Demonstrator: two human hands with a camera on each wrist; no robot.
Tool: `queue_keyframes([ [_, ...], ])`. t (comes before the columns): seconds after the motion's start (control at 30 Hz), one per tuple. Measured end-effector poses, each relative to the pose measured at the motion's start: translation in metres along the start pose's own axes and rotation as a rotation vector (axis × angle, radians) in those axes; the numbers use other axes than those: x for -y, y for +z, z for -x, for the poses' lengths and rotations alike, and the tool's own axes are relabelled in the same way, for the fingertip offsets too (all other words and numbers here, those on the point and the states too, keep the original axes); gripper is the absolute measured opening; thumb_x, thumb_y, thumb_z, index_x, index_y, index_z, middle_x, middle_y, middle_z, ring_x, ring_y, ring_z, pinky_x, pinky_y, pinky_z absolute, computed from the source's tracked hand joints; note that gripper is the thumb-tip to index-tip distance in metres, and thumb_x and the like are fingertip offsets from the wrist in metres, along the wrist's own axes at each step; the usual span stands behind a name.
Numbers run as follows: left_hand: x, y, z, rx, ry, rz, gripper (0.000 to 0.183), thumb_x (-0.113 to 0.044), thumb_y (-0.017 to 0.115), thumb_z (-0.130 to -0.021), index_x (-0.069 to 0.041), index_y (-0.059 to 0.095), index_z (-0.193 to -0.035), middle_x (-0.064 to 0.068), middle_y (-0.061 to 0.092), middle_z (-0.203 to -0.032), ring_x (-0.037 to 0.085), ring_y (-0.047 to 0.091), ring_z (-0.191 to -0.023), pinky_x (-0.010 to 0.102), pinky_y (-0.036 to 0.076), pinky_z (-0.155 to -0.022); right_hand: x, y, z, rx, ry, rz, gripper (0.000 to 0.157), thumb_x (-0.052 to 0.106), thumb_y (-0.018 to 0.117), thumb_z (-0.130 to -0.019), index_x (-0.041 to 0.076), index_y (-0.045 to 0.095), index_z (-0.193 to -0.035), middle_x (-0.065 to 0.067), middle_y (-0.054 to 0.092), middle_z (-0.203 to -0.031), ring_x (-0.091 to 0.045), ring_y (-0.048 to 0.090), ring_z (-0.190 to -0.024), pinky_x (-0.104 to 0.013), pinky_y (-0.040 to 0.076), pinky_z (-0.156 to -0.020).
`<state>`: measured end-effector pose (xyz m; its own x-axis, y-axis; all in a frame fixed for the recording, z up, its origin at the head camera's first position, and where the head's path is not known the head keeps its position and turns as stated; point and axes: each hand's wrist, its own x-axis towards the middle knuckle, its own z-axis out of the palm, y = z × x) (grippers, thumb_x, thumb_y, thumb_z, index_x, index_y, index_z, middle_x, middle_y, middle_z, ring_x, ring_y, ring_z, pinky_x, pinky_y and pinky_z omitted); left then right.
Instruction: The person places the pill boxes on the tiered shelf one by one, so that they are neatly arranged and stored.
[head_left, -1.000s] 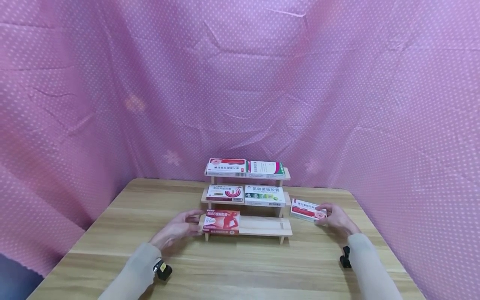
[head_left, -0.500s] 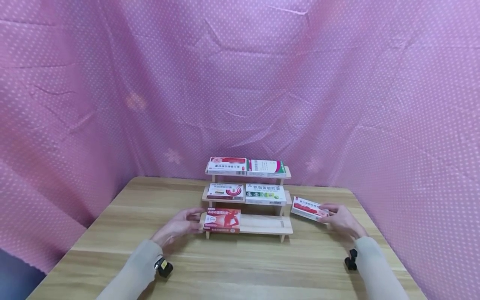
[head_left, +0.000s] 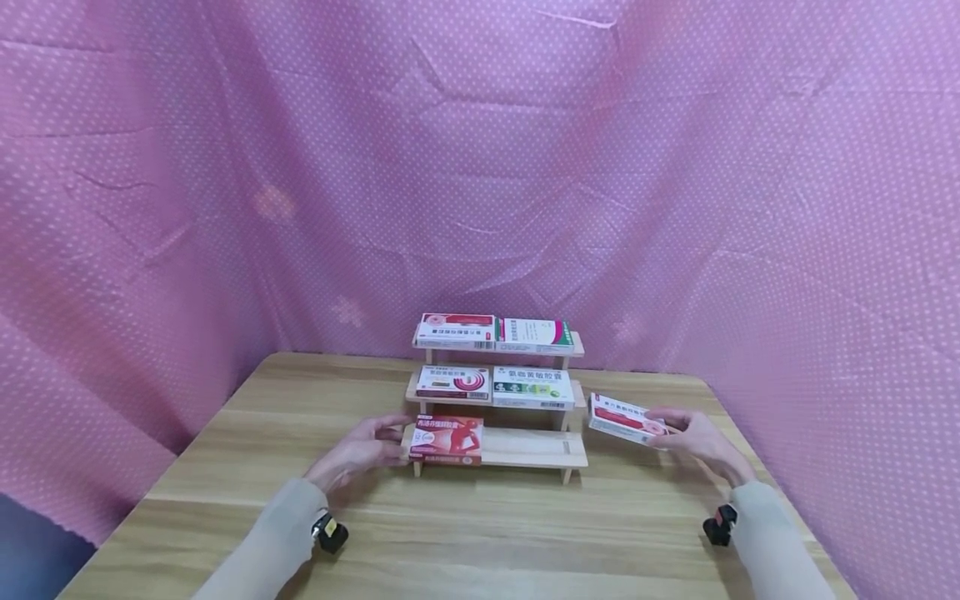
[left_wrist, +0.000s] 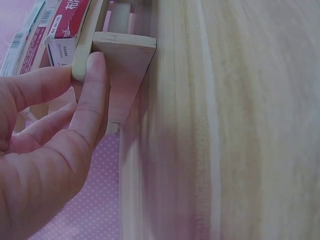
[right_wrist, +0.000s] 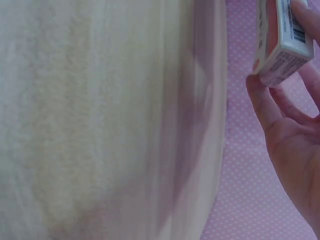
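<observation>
My left hand (head_left: 365,451) pinches the left end of the lowest shelf of a three-tier wooden display stand (head_left: 528,448). In the left wrist view, its thumb and a finger sit on either side of the board's rounded end. On that same shelf, at the left, lies a red medicine box (head_left: 447,440). To the right of the stand my right hand (head_left: 697,439) holds a white and red medicine box (head_left: 627,417) by its right end. The right wrist view shows this carton (right_wrist: 285,40) tilted, raised off the table, between the thumb and fingers.
Two medicine boxes, one red-topped (head_left: 454,331) and one green-edged (head_left: 534,333), lie on the top shelf. The middle shelf bears a pink-ringed box (head_left: 453,382) and a green-banded box (head_left: 533,387). A wooden table (head_left: 480,542) carries the stand; a pink dotted curtain (head_left: 480,167) hangs behind.
My right hand has moved slightly to the right with the white and red medicine box, which now appears lifted from the table. The left hand keeps its hold on the stand.
</observation>
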<state>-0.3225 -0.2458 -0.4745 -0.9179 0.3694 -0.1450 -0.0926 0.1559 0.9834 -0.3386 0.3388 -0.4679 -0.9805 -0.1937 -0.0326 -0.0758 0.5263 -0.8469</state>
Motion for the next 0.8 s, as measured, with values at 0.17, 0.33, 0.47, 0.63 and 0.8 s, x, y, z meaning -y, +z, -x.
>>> queue_keyframes([
  [0.17, 0.0, 0.001, 0.002, -0.022, -0.012, -0.007, 0.074, 0.009, 0.06, -0.083, 0.004, 0.03, -0.149, 0.033, 0.045, -0.135, 0.025, 0.067, -0.098, 0.039, 0.057, -0.093, 0.004, -0.001, 0.004, 0.055, -0.028, -0.045, 0.061, 0.019, 0.079, -0.08, 0.003, 0.056, -0.135, -0.024, 0.049, -0.143, -0.013, 0.059, -0.109, -0.021, 0.05, -0.087],
  [0.33, 0.0, 0.0, 0.002, -0.015, -0.002, -0.006, 0.075, 0.007, 0.062, -0.082, 0.004, 0.03, -0.149, 0.032, 0.044, -0.135, 0.025, 0.066, -0.099, 0.039, 0.056, -0.094, 0.009, 0.0, 0.007, 0.109, -0.032, -0.076, 0.063, 0.016, 0.079, -0.08, 0.002, 0.055, -0.136, -0.026, 0.047, -0.144, -0.013, 0.059, -0.109, -0.021, 0.051, -0.088],
  [0.47, -0.001, 0.0, 0.001, -0.007, 0.003, -0.008, 0.074, 0.008, 0.061, -0.083, 0.006, 0.029, -0.149, 0.033, 0.044, -0.134, 0.024, 0.066, -0.098, 0.04, 0.057, -0.094, 0.015, 0.004, 0.01, 0.149, -0.058, -0.065, 0.066, 0.016, 0.08, -0.078, 0.001, 0.055, -0.136, -0.026, 0.047, -0.145, -0.01, 0.058, -0.113, -0.019, 0.05, -0.089],
  [0.63, -0.002, 0.001, 0.001, -0.02, -0.011, -0.015, 0.073, 0.009, 0.061, -0.082, 0.005, 0.031, -0.149, 0.032, 0.045, -0.133, 0.025, 0.066, -0.098, 0.039, 0.057, -0.093, 0.021, 0.008, 0.012, 0.188, -0.102, -0.051, 0.063, 0.017, 0.079, -0.079, 0.002, 0.056, -0.136, -0.023, 0.048, -0.145, -0.003, 0.055, -0.114, -0.016, 0.047, -0.091],
  [0.8, -0.002, 0.001, 0.001, -0.018, -0.015, -0.032, 0.074, 0.008, 0.063, -0.082, 0.004, 0.031, -0.149, 0.033, 0.045, -0.134, 0.025, 0.066, -0.099, 0.04, 0.057, -0.093, 0.022, 0.01, 0.014, 0.22, -0.129, -0.066, 0.059, 0.014, 0.077, -0.081, -0.002, 0.056, -0.135, -0.024, 0.047, -0.146, 0.004, 0.053, -0.117, -0.013, 0.046, -0.092],
])
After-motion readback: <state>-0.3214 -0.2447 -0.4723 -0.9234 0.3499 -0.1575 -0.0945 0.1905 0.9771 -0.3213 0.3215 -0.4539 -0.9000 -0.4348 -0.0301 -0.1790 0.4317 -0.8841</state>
